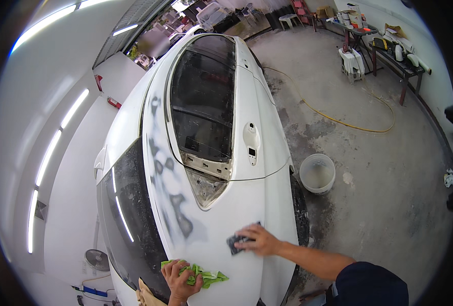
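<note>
A white car (254, 201) stretches away in front of me, with grey sanded patches (180, 217) along its roof pillar. My right hand (258, 241) presses a dark sheet, apparently sandpaper (233, 245), against the white rear panel, fingers closed over it. Lower and to the left, my left hand (179, 280) grips a bright green cloth (211, 277) that lies on the bodywork beside the rear window glass (132, 214). Part of the dark sheet is hidden under my right fingers.
A whitish bucket (317, 174) of cloudy liquid stands on the floor by the rear wheel (299, 209). A yellow hose (333, 120) curves across the concrete. Cluttered work tables (402, 64) line the right wall. A fan (97, 260) stands at lower left, near beige paper (147, 296).
</note>
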`<move>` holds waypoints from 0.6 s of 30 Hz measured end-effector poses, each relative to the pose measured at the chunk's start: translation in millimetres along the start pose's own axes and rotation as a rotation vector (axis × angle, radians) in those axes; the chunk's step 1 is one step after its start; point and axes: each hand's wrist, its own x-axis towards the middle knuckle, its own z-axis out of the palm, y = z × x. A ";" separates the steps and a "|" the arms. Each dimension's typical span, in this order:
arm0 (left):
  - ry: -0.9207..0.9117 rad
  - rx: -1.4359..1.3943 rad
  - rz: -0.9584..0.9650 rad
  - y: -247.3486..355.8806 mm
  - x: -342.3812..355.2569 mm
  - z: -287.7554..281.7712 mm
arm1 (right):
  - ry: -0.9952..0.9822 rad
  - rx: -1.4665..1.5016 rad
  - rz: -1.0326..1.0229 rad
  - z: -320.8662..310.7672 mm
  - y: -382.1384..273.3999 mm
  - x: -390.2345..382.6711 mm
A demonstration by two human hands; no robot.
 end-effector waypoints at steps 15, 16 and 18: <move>0.011 0.010 -0.013 1.6 0.7 2.0 | 0.131 -0.183 0.536 -4.7 31.2 8.2; 0.021 -0.002 -0.007 1.5 0.6 2.6 | 0.063 -0.095 0.468 -1.8 6.9 -0.3; 0.011 -0.009 -0.010 1.4 0.7 3.1 | -0.104 0.028 0.278 0.5 -17.4 -19.6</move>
